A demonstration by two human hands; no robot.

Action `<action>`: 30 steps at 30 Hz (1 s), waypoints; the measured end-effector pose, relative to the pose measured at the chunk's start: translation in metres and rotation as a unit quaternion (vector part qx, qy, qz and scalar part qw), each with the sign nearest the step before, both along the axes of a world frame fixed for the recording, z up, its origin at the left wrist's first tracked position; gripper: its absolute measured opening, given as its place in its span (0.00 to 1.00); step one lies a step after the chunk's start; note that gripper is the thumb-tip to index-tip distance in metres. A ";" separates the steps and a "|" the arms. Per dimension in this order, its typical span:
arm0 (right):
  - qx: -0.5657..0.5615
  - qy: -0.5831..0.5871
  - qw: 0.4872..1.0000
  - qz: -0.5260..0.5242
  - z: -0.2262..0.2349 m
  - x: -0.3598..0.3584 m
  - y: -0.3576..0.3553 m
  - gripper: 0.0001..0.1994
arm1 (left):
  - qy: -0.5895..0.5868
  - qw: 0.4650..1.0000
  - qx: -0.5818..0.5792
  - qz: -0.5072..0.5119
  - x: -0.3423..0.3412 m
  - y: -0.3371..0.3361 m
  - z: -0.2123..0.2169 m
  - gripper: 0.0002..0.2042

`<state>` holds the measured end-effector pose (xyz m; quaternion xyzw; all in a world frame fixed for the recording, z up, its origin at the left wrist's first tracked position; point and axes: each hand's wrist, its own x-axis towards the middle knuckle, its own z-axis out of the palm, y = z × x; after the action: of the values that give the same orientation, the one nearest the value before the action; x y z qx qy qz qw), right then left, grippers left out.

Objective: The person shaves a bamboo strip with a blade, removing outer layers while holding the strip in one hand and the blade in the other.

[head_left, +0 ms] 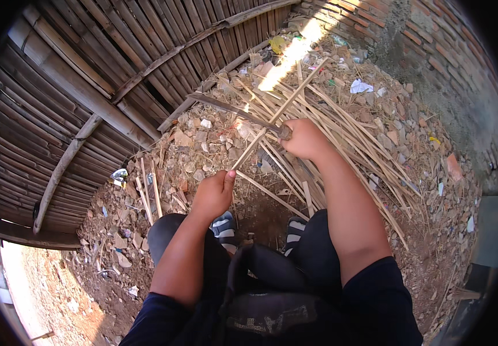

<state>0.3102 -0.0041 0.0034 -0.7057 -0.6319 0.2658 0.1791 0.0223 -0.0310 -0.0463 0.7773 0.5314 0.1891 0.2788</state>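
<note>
Between hands – thin pale bamboo strip [272,118], long, straight

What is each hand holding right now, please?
Left hand: closed on a thin bamboo strip.
Right hand: closed on the handle of a long blade.

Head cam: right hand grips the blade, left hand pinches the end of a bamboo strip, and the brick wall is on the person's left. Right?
Nearly. The brick wall stands on the person's right, not left; the left side is a woven bamboo fence. The head view shows it. The rest holds: the right hand grips the blade, and the left hand pinches the end of a bamboo strip.
</note>
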 end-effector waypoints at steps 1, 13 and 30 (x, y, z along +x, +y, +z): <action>0.035 -0.038 0.999 -0.012 -0.004 -0.003 -0.003 0.17 | -0.017 1.000 0.003 0.006 -0.002 0.000 0.000 0.25; 0.021 -0.095 0.995 0.002 0.002 -0.016 -0.003 0.13 | -0.030 0.999 -0.027 0.016 -0.006 0.000 0.002 0.24; 0.047 -0.044 0.997 -0.036 0.010 -0.001 -0.001 0.15 | -0.013 1.000 -0.011 0.019 -0.005 -0.001 0.005 0.23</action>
<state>0.3093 -0.0049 0.0134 -0.7299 -0.6252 0.1973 0.1935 0.0171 -0.0323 -0.0410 0.7614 0.5444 0.1983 0.2907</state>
